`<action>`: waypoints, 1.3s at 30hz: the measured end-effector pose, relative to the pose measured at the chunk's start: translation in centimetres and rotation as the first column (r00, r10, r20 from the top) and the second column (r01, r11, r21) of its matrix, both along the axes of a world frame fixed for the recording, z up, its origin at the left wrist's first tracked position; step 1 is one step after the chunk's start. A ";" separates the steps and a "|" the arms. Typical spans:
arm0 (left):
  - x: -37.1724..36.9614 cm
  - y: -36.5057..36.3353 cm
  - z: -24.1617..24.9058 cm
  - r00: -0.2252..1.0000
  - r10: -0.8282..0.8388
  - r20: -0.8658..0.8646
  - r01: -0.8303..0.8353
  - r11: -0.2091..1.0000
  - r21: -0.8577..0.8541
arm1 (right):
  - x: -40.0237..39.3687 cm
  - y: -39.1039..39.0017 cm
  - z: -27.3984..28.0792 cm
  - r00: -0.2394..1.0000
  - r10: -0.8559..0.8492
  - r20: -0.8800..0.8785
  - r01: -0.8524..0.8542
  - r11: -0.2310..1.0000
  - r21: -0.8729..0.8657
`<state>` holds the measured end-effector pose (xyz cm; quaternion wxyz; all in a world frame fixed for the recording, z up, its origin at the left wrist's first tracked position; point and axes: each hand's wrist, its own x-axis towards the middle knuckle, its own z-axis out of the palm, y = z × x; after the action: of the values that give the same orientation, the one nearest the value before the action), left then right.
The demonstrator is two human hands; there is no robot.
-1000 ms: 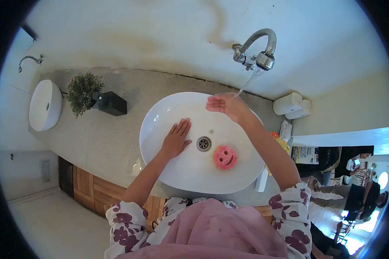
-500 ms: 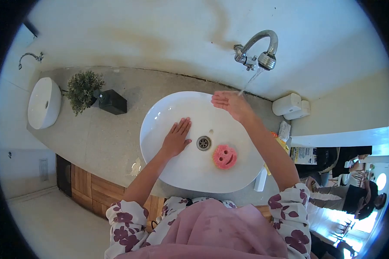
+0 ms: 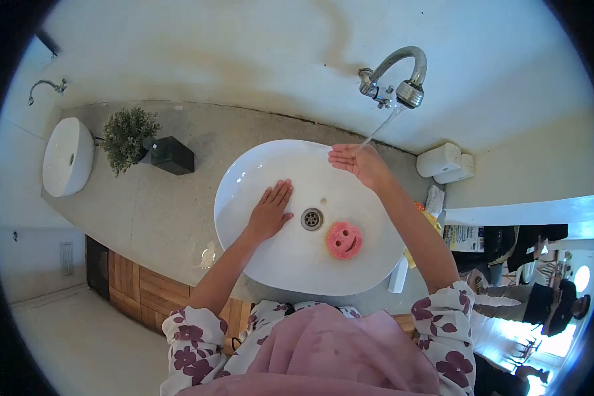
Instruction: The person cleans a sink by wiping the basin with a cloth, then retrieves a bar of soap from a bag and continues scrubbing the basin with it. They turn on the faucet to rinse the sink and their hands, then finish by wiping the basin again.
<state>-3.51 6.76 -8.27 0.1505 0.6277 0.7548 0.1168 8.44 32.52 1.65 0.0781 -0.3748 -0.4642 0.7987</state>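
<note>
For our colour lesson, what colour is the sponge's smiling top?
The sponge's top is pink, clearest in the head view.

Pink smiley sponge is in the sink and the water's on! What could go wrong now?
First, the water from the faucet meets the right hand near the back rim of the white sink, so it might splash onto the counter. Second, the pink smiley sponge lies right beside the drain; if it got pushed over the holes, it could slow the water going down.
</note>
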 end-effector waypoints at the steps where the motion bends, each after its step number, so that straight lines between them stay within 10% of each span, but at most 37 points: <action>1: 0.0 0.0 0.0 1.000 -0.002 -0.008 0.002 1.000 0.001 | -0.1 -0.1 0.1 1.000 -0.003 -0.001 0.003 1.000 -0.001; 10: -0.1 0.1 0.1 1.000 0.001 0.000 -0.001 0.998 0.061 | -2.1 -1.2 3.2 0.919 0.385 -0.081 -0.380 0.922 0.067; 15: 0.0 0.4 0.2 1.000 -0.003 -0.015 0.005 0.998 0.070 | 0.6 0.4 1.5 0.997 0.079 0.007 -0.078 0.996 -0.040; 24: -0.1 0.4 0.7 1.000 -0.003 -0.005 0.004 0.999 0.043 | -5.8 -4.3 4.3 0.946 0.161 -0.280 -0.203 0.971 -0.127; 34: -0.1 0.6 0.6 1.000 -0.017 0.013 0.017 0.998 0.059 | 1.2 0.3 -0.7 0.990 -0.113 -0.087 0.104 0.990 -0.100; 37: -0.6 0.8 0.4 0.999 -0.040 0.014 0.039 0.995 0.091 | 1.0 0.0 -0.2 0.987 -0.072 -0.146 0.055 0.992 -0.115; 39: -0.9 0.8 0.9 0.999 -0.035 -0.011 0.036 0.992 0.117 | 0.1 -1.9 2.0 0.945 0.290 -0.153 -0.277 0.956 0.100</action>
<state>-4.39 7.60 -7.32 0.1118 0.6494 0.7359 0.1553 8.55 30.58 3.63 0.0152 -0.2332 -0.5358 0.8113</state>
